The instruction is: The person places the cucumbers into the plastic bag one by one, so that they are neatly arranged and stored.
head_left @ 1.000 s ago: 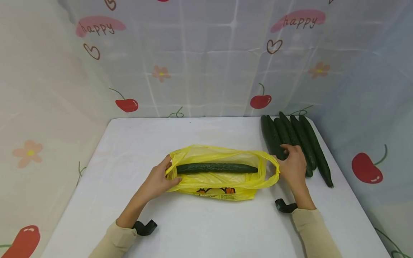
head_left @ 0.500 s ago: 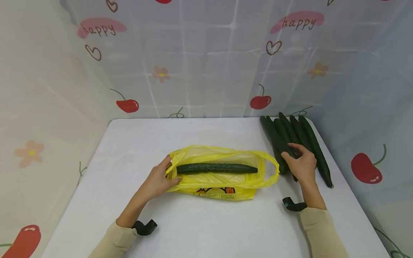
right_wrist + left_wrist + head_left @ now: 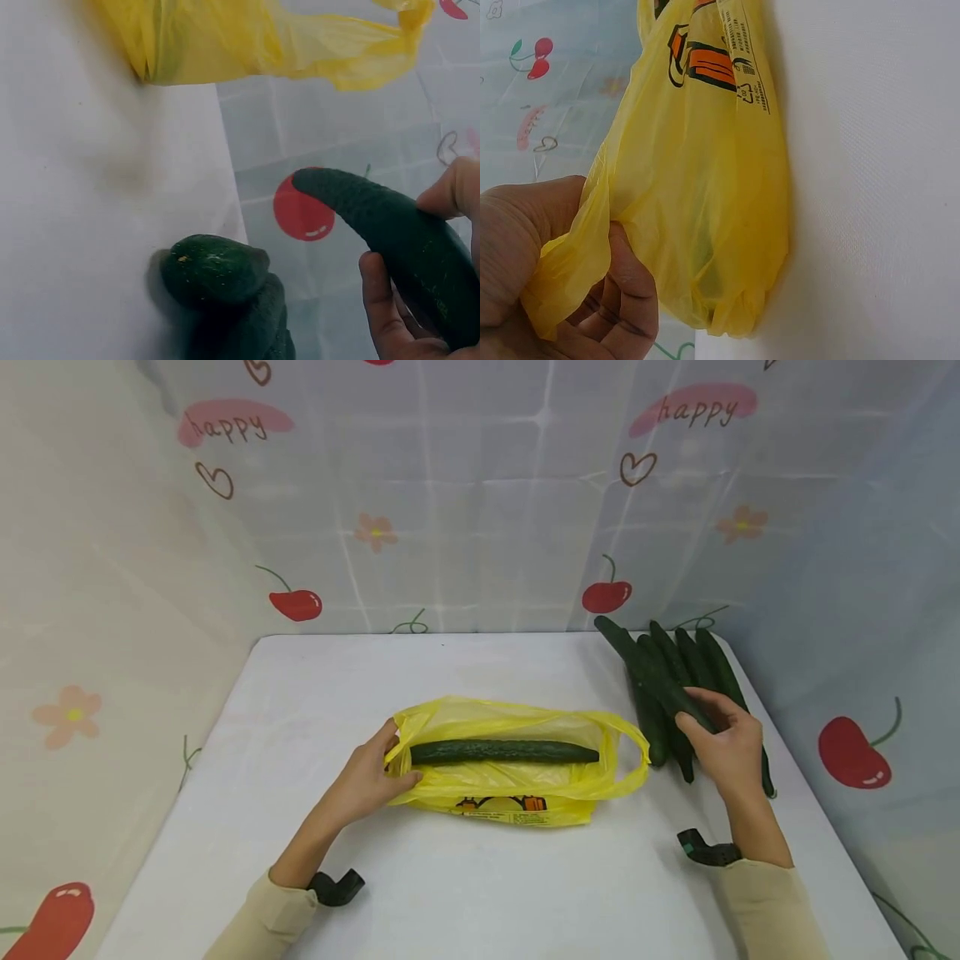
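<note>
Near end of cucumber (image 3: 654, 673) being drawn toward 4 o'clock, gripped by right hand (image 3: 729, 745); bag (image 3: 517, 783) being pinched at 9 o'clock by left hand (image 3: 372, 777).

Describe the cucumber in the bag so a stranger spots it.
On the white table, find the yellow bag pinched by the left hand. Its open top shows a dark green cucumber lying lengthwise, the only one seen inside; the other cucumbers are off to the right.
</note>
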